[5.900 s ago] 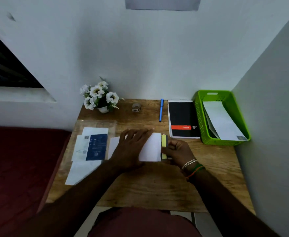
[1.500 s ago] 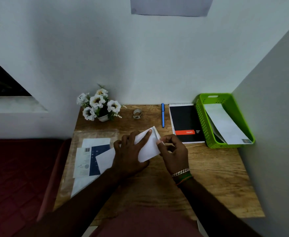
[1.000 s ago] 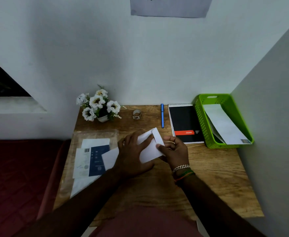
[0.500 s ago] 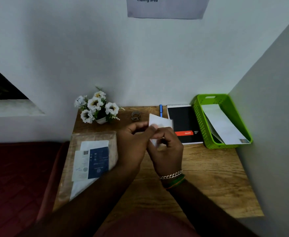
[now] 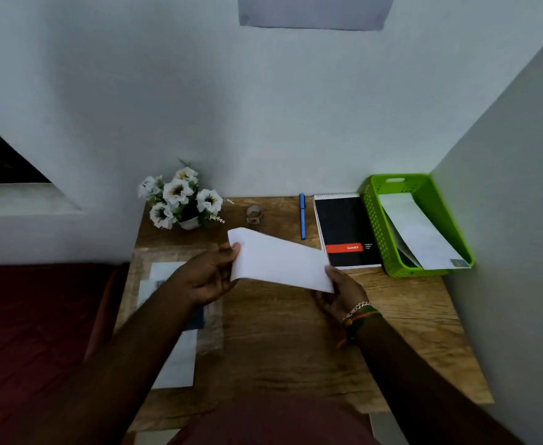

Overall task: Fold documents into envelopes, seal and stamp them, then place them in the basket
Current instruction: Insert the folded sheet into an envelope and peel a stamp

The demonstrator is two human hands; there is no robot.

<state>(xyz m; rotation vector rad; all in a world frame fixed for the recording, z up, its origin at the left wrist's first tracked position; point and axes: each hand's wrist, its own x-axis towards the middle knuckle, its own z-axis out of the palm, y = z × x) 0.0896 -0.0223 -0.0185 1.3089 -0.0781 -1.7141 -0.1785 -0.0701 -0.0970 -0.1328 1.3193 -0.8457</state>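
Observation:
A white envelope (image 5: 278, 259) is held flat above the middle of the wooden desk (image 5: 296, 332), tilted down to the right. My left hand (image 5: 204, 277) pinches its left end and my right hand (image 5: 337, 292) grips its lower right corner from beneath. The green basket (image 5: 376, 226) stands at the desk's back right against the side wall and holds white envelopes (image 5: 419, 234), one with a stamp at its near corner. A small roll of stamps (image 5: 254, 214) sits near the back wall.
A pot of white flowers (image 5: 180, 199) stands back left. A blue pen (image 5: 302, 215) and a black notepad (image 5: 345, 231) lie left of the basket. Papers in a clear sleeve (image 5: 173, 358) lie at the desk's left, partly under my left arm. Walls close in behind and right.
The envelope has left the desk surface and is now held in the air, turned lengthwise between both hands. My hands have spread apart to its two ends.

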